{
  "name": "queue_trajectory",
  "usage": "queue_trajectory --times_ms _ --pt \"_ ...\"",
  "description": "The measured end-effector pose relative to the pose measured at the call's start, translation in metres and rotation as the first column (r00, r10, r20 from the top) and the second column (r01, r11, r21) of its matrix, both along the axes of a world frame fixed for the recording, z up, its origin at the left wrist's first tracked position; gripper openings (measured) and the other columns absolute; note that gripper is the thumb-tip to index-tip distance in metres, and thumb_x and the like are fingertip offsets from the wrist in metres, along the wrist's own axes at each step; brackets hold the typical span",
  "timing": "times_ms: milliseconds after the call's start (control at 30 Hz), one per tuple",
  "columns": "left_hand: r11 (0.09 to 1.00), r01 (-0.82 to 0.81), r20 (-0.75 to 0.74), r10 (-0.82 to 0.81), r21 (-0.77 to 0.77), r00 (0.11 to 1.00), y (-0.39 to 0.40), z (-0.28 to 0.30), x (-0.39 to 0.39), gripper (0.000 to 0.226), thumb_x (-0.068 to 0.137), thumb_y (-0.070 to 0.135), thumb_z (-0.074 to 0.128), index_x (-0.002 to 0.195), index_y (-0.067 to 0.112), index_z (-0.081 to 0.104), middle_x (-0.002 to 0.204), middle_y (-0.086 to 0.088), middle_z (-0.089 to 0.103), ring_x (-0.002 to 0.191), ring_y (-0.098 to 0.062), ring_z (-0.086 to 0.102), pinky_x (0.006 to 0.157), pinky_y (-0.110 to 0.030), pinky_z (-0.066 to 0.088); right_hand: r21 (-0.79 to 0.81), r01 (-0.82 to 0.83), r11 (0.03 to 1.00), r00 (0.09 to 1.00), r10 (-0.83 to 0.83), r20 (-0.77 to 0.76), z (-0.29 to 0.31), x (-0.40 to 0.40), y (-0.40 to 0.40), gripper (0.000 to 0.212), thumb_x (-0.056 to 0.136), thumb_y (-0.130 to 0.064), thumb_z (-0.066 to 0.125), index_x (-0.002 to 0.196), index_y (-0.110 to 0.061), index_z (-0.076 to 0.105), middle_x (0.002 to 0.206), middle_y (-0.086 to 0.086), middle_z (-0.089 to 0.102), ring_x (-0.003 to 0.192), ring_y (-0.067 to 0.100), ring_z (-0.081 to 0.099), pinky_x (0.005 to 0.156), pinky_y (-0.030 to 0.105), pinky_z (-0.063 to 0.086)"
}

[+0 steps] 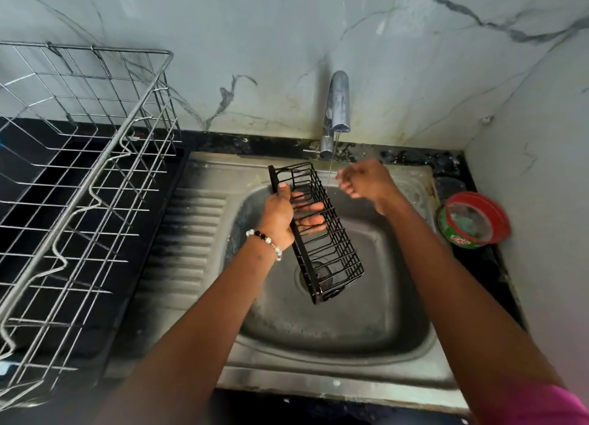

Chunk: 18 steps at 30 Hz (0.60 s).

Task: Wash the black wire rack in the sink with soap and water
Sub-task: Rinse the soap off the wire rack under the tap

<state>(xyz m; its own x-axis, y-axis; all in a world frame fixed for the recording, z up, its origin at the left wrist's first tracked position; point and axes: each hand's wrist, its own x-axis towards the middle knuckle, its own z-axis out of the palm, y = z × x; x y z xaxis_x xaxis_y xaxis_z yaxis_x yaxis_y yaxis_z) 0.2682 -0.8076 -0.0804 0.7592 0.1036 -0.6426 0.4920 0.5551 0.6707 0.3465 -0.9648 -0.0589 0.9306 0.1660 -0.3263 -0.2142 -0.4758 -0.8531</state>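
head view, looking down on a steel sink [398,338]. black wire rack [318,233] held tilted above the basin, over the drain, far end close beside the thin water stream [331,166] falling from the tap [338,105]. left hand [282,215] gripping the rack's long left edge, thumb on top, fingers curled through to the inside. right hand [363,180] just right of the stream, blurred, loosely curled, holding nothing as far as can be told. probably an early stage: water running, but no foam and no sponge seen on the rack; soaping, scrubbing and rinsing judged still left. counted: one black rack, one tap, one sink, one round soap tub [471,217] with red rim at the right, one large steel dish rack [79,176] at the left, two hands.
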Motion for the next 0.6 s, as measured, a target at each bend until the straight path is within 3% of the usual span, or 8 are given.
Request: queue_trajectory --times_ms 100,167,233,333,400,467,600 --pt "0.999 0.046 -0.054 -0.046 -0.003 0.997 0.002 0.003 -0.001 0.050 0.103 0.047 0.026 0.096 0.005 0.052 0.069 -0.018 0.072 0.052 -0.032 0.069 0.049 -0.045 0.058 0.438 0.149 0.886 0.979 -0.070 -0.192 0.022 0.015 0.015 0.019 0.096 -0.002 0.048 0.103 0.008 0.063 0.089 0.018 0.068 0.082 0.026 0.067 0.069 0.028 0.057" --pt "0.996 0.063 -0.074 -0.067 -0.055 0.995 0.003 -0.002 0.000 0.050 0.103 0.048 0.025 0.098 0.005 0.051 0.075 -0.022 0.073 0.061 -0.037 0.071 0.056 -0.049 0.059 0.596 0.182 0.782 0.946 0.027 -0.324 0.036 0.015 0.023 0.021 0.096 -0.002 0.047 0.105 0.012 0.060 0.093 0.024 0.069 0.086 0.030 0.070 0.076 0.033 0.059" --pt "0.991 0.068 -0.088 -0.078 -0.112 0.993 0.004 -0.006 0.000 0.051 0.103 0.048 0.025 0.101 0.004 0.051 0.080 -0.023 0.073 0.067 -0.041 0.071 0.060 -0.054 0.058 0.577 0.029 0.816 0.904 0.225 -0.364 0.050 0.010 0.024 0.023 0.097 -0.002 0.044 0.106 0.014 0.058 0.095 0.027 0.069 0.091 0.034 0.070 0.080 0.036 0.059" --pt "0.984 0.084 -0.095 -0.100 -0.155 0.991 0.006 -0.008 0.005 0.054 0.102 0.049 0.024 0.108 0.004 0.053 0.085 -0.024 0.073 0.071 -0.043 0.071 0.062 -0.059 0.057 0.357 -0.245 0.901 0.838 0.383 -0.390 0.059 0.007 0.020 0.025 0.098 0.004 0.038 0.109 0.016 0.057 0.101 0.033 0.065 0.096 0.039 0.068 0.083 0.041 0.057" --pt "0.982 0.091 -0.103 -0.109 -0.165 0.989 0.004 -0.008 0.007 0.052 0.103 0.048 0.025 0.109 0.005 0.053 0.090 -0.026 0.071 0.075 -0.045 0.070 0.066 -0.061 0.055 0.260 -0.204 0.944 0.877 0.294 -0.379 0.059 0.010 0.020 0.026 0.097 0.007 0.036 0.111 0.017 0.056 0.104 0.036 0.063 0.095 0.040 0.068 0.080 0.042 0.058" --pt "0.980 0.104 -0.105 -0.122 -0.169 0.987 0.002 -0.005 0.010 0.053 0.103 0.048 0.025 0.110 0.005 0.054 0.097 -0.027 0.069 0.081 -0.047 0.068 0.070 -0.061 0.053 0.314 -0.096 0.945 0.911 0.210 -0.354 0.058 0.014 0.022 0.026 0.096 0.009 0.036 0.111 0.016 0.056 0.107 0.036 0.062 0.094 0.038 0.069 0.078 0.040 0.059" --pt "0.974 0.105 -0.114 -0.130 -0.200 0.985 -0.002 -0.002 0.015 0.056 0.102 0.050 0.024 0.118 0.005 0.054 0.108 -0.029 0.066 0.086 -0.049 0.067 0.071 -0.060 0.053 0.437 -0.121 0.891 0.870 0.307 -0.385 0.058 0.016 0.018 0.027 0.096 0.010 0.035 0.113 0.018 0.055 0.107 0.037 0.062 0.098 0.040 0.067 0.081 0.040 0.058"
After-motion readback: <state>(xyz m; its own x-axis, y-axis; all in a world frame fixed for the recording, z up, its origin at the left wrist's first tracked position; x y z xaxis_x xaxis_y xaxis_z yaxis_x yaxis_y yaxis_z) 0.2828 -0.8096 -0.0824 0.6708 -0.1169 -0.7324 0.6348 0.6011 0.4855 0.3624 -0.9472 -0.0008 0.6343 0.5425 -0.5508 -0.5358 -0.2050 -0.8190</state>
